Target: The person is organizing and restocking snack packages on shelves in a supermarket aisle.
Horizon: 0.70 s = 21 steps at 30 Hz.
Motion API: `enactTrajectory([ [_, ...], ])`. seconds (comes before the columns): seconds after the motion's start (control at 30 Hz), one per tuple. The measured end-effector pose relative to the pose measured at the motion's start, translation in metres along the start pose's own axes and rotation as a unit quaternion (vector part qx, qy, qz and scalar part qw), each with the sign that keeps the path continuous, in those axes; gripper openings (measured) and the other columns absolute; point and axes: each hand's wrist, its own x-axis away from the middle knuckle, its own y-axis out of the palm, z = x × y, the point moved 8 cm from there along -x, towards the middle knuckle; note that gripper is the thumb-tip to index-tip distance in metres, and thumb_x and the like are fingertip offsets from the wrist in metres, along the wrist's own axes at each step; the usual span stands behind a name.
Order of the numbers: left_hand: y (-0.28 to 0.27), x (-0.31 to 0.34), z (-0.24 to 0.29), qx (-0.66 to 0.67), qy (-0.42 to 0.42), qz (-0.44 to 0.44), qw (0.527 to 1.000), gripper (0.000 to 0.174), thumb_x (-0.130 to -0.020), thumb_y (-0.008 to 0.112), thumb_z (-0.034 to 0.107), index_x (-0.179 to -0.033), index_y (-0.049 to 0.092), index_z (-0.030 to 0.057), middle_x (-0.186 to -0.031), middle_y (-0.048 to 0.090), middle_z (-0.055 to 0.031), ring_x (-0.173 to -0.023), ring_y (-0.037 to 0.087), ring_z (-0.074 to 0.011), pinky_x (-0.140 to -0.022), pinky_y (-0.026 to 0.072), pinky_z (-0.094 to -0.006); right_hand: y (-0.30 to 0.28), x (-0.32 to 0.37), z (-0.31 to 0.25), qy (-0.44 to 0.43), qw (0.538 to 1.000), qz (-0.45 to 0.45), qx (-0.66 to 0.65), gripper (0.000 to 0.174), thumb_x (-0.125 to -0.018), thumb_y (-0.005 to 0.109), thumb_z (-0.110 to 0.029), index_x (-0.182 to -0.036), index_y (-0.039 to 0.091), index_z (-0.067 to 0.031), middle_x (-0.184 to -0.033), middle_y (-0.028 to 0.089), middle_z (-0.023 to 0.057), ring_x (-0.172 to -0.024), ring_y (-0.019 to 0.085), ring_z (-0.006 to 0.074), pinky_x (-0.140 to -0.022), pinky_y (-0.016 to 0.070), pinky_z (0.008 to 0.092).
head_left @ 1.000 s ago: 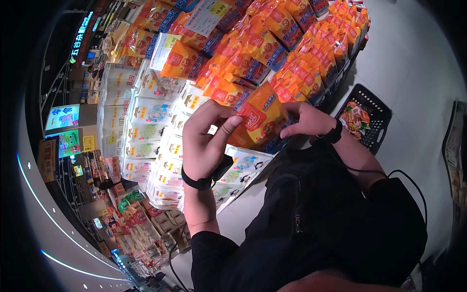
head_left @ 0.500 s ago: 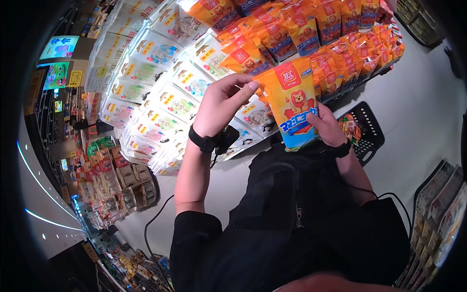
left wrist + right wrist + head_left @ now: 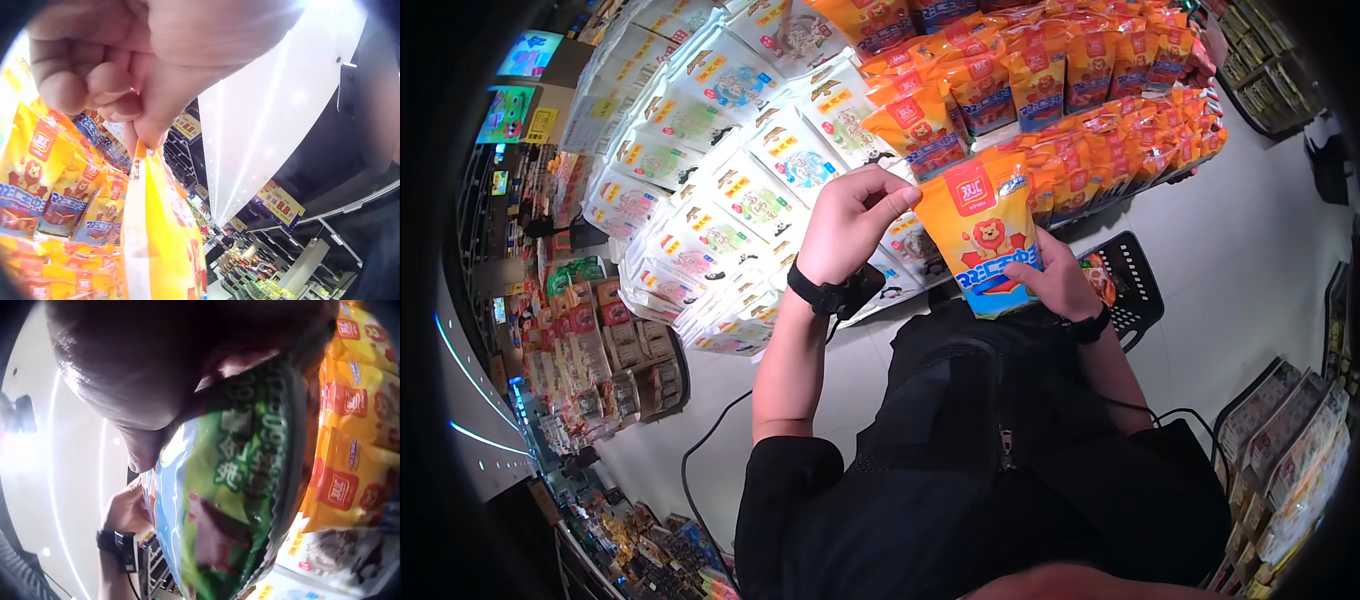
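Observation:
An orange, yellow and blue bag with a lion picture (image 3: 985,235) is held upright in front of the body, its printed face toward the head camera. The left hand (image 3: 855,225) pinches its top left corner between thumb and fingers; the left wrist view shows that pinch on the bag's edge (image 3: 150,231). The right hand (image 3: 1062,280) grips the lower right side, thumb across the front. In the right wrist view, the right hand's thumb and fingers (image 3: 144,381) lie close over the bag's green and blue lower part (image 3: 219,487).
Rows of similar orange bags (image 3: 1090,150) stand behind the held bag. White packages (image 3: 740,200) are stacked to the left. A black basket (image 3: 1135,285) with some packaged goods sits on the floor at the right. More shelves (image 3: 1280,430) stand at the lower right.
The bag has turned from a slanted pose to upright, its front facing the head camera, and has lately shifted slightly left and down. Both hands keep their hold; the right hand has come lower.

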Motion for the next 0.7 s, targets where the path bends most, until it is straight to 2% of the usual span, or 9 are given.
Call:
enactTrajectory([
  [0.17,-0.005,0.002,-0.007,-0.119,0.032,-0.027,0.992,0.017,-0.106,0.077,0.015,-0.111,0.077,-0.0019,-0.112,0.071,-0.0081,-0.1,0.069,-0.0158,-0.091,0.0553,-0.0294,-0.001,0.004,-0.02,-0.035,0.971,0.044,0.231,0.063,-0.098,0.087,-0.037,-0.142,0.064,0.0008,-0.122,0.078,0.0168,-0.111,0.077,0.0285,-0.096,0.0591,0.0388],
  [0.2,-0.001,0.003,0.007,-0.085,0.075,-0.014,0.993,0.015,-0.103,0.075,0.009,-0.113,0.075,-0.003,-0.113,0.07,-0.0134,-0.101,0.069,-0.0251,-0.094,0.0554,-0.0369,0.0,0.005,-0.027,-0.035,0.958,0.047,0.279,0.064,-0.096,0.087,-0.041,-0.14,0.065,-0.0003,-0.119,0.077,0.0176,-0.109,0.077,0.0322,-0.095,0.0592,0.04],
  [0.27,0.007,0.004,0.027,-0.09,0.151,-0.011,0.984,0.026,-0.104,0.076,0.011,-0.127,0.074,-0.0006,-0.129,0.072,-0.0163,-0.121,0.068,-0.0288,-0.109,0.0526,-0.0391,0.006,0.006,-0.036,-0.078,0.922,0.076,0.37,0.066,-0.095,0.082,-0.057,-0.133,0.068,-0.0048,-0.109,0.075,0.0174,-0.101,0.075,0.0401,-0.087,0.0595,0.0452],
  [0.33,0.018,0.005,0.035,-0.067,0.166,-0.045,0.983,0.033,-0.102,0.081,0.014,-0.132,0.075,0.0002,-0.136,0.073,-0.0161,-0.129,0.068,-0.0289,-0.112,0.0509,-0.0393,0.011,0.005,-0.037,-0.075,0.904,0.072,0.415,0.061,-0.094,0.085,-0.055,-0.125,0.069,-0.0042,-0.108,0.075,0.0165,-0.1,0.075,0.0392,-0.086,0.0589,0.0451],
  [0.37,0.025,0.006,0.035,-0.054,0.142,-0.056,0.987,0.027,-0.101,0.083,0.012,-0.124,0.078,-0.0012,-0.126,0.078,-0.0145,-0.118,0.072,-0.0258,-0.106,0.0541,-0.0372,0.014,0.004,-0.035,-0.072,0.895,0.063,0.436,0.06,-0.093,0.087,-0.054,-0.121,0.069,-0.0039,-0.108,0.075,0.016,-0.1,0.075,0.0387,-0.086,0.0586,0.0451],
  [0.43,0.033,0.005,0.018,-0.009,0.061,-0.071,0.996,0.019,-0.104,0.078,0.008,-0.12,0.079,-0.0017,-0.124,0.079,-0.0124,-0.111,0.074,-0.0204,-0.102,0.0563,-0.0333,0.019,0.003,-0.028,-0.082,0.897,0.058,0.431,0.061,-0.093,0.084,-0.057,-0.12,0.069,-0.0042,-0.106,0.074,0.0152,-0.097,0.074,0.0392,-0.084,0.0581,0.047],
  [0.47,0.034,0.004,0.024,-0.024,0.113,-0.056,0.992,0.013,-0.105,0.076,0.003,-0.116,0.077,-0.0036,-0.116,0.08,-0.012,-0.098,0.076,-0.0175,-0.092,0.0589,-0.0305,0.02,0.005,-0.029,-0.084,0.898,0.063,0.426,0.061,-0.093,0.085,-0.057,-0.12,0.069,-0.004,-0.105,0.074,0.0152,-0.097,0.074,0.0393,-0.083,0.058,0.047],
  [0.6,0.031,0.005,0.005,0.056,0.095,0.026,0.994,0.007,-0.103,0.078,0.004,-0.104,0.079,-0.0037,-0.101,0.079,-0.0104,-0.091,0.074,-0.0168,-0.086,0.0575,-0.0312,0.015,0.011,-0.032,-0.083,0.904,0.076,0.413,0.061,-0.094,0.085,-0.056,-0.12,0.069,-0.0034,-0.104,0.074,0.0157,-0.097,0.074,0.04,-0.083,0.0577,0.0469],
  [0.7,0.034,0.004,-0.004,0.143,0.038,0.019,0.989,0.008,-0.104,0.077,0.004,-0.105,0.078,-0.0036,-0.1,0.079,-0.01,-0.09,0.074,-0.0163,-0.085,0.058,-0.0311,0.011,0.012,-0.032,-0.087,0.907,0.09,0.402,0.059,-0.095,0.081,-0.06,-0.12,0.069,-0.0072,-0.103,0.074,0.0182,-0.095,0.075,0.0409,-0.082,0.0592,0.0492],
])
